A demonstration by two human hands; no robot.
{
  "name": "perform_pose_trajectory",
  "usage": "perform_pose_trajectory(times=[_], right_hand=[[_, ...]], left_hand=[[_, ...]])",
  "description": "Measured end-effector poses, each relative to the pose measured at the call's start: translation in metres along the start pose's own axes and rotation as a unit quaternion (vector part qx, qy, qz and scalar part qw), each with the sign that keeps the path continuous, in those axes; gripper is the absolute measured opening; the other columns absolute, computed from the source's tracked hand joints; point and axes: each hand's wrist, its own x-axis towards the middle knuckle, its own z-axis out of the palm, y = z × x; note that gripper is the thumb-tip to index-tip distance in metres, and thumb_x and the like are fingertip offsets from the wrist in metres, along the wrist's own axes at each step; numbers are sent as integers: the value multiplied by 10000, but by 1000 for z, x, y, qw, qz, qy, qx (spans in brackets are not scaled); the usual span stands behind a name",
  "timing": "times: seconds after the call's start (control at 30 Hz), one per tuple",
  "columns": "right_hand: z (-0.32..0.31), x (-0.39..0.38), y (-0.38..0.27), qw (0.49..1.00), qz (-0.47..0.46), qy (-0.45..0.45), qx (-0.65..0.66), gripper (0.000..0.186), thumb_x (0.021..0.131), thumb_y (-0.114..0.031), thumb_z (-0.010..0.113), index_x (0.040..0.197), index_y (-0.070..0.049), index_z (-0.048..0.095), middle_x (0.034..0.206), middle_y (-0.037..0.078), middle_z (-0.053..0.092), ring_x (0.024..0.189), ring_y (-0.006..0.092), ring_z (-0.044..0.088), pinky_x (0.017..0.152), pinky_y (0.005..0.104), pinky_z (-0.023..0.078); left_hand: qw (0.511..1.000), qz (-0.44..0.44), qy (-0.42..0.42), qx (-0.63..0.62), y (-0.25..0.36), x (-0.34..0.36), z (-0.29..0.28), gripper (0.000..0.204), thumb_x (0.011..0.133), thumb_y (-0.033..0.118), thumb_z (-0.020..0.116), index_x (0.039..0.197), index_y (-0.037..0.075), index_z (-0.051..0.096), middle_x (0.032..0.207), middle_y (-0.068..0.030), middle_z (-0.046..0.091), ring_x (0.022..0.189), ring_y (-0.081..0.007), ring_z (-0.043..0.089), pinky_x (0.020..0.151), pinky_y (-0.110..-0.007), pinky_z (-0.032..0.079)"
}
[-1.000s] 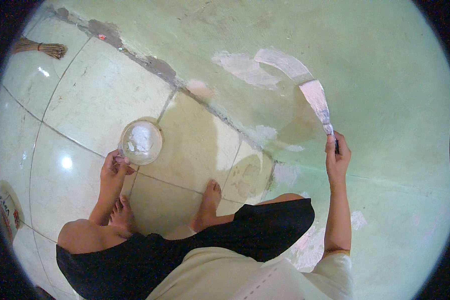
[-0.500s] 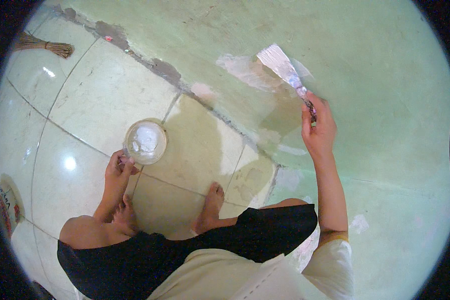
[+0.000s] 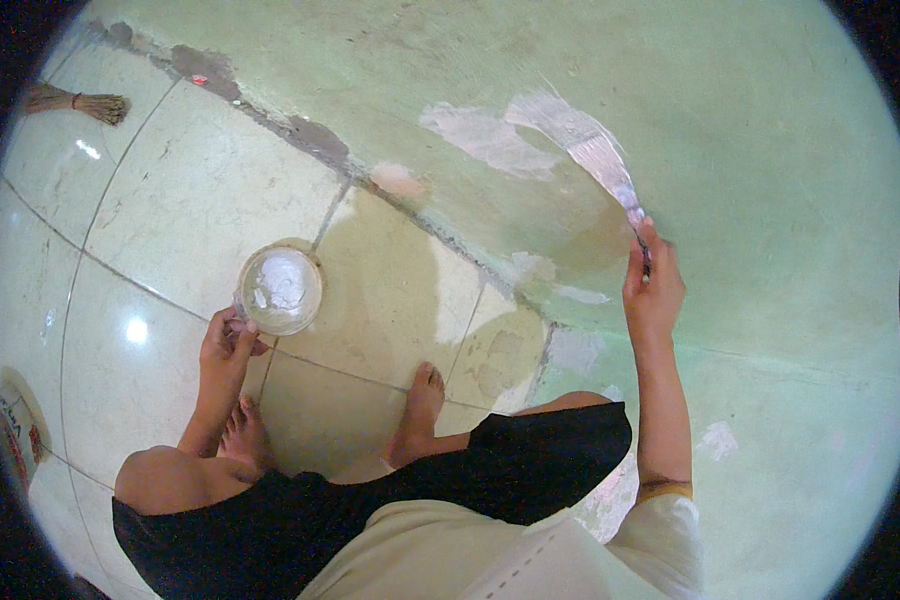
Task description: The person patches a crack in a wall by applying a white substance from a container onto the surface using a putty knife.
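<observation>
My right hand (image 3: 655,285) is closed round the handle of a putty knife (image 3: 610,172). The blade lies against the green wall (image 3: 770,200), at the end of a fresh whitish streak of putty (image 3: 545,108). Left of that streak is another pale putty patch (image 3: 485,138). Low on the left, my left hand (image 3: 232,338) grips a round, shallow cup (image 3: 305,300) by its side, above the floor. White putty (image 3: 282,283) lies inside the cup. The far ends of my left fingers are partly hidden.
Pale floor tiles (image 3: 190,190) meet the wall along a rough, dark-patched joint (image 3: 315,138). A bundle of thin sticks (image 3: 95,105) lies at the far left. A printed bag (image 3: 18,425) stands at the left rim. My bare feet (image 3: 420,410) are on the tiles.
My right hand has moved the putty knife down and to the right along the wall, and a new whitish streak shows behind its blade. The cup has shifted slightly left.
</observation>
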Motion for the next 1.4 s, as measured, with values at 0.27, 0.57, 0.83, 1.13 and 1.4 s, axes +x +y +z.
perform_pose_trajectory(times=[0.27,0.57,0.83,1.13,1.4], right_hand=[[-10,0,-34,995,-78,-65,-3,412,876,-155,640,1279,-207,575,956,84,640,716,284,652,571,381,526],[-17,-2,-6,998,-38,-38,-14,346,887,-63,637,1218,-160,607,910,71,631,653,211,622,561,329,502],[-47,19,-13,996,-73,-24,-34,406,866,-88,647,1247,-220,598,907,97,624,676,270,622,549,366,502],[-47,-19,14,997,-51,-29,54,399,876,-115,648,1263,-193,588,907,116,622,693,282,631,574,376,508],[-5,78,-94,978,-129,-85,139,336,885,-144,654,1220,-140,615,954,121,642,707,244,645,625,343,515]], left_hand=[[1000,4,-16,-6,-6,1,3,296,947,127,607,1190,-3,500,887,-55,571,750,-151,628,687,-286,545],[1000,2,-6,-11,2,-3,3,301,947,145,615,1181,-7,501,889,-54,572,752,-150,629,686,-286,549],[1000,9,-5,-13,-9,3,-4,320,942,123,608,1203,-22,491,904,-73,576,736,-157,638,670,-285,553],[999,27,-35,-11,4,4,0,468,943,97,603,1349,7,389,895,-85,570,741,-177,660,667,-293,569],[998,-2,-9,-55,21,15,9,467,912,55,599,1344,23,426,921,-78,556,764,-199,679,662,-299,580]])
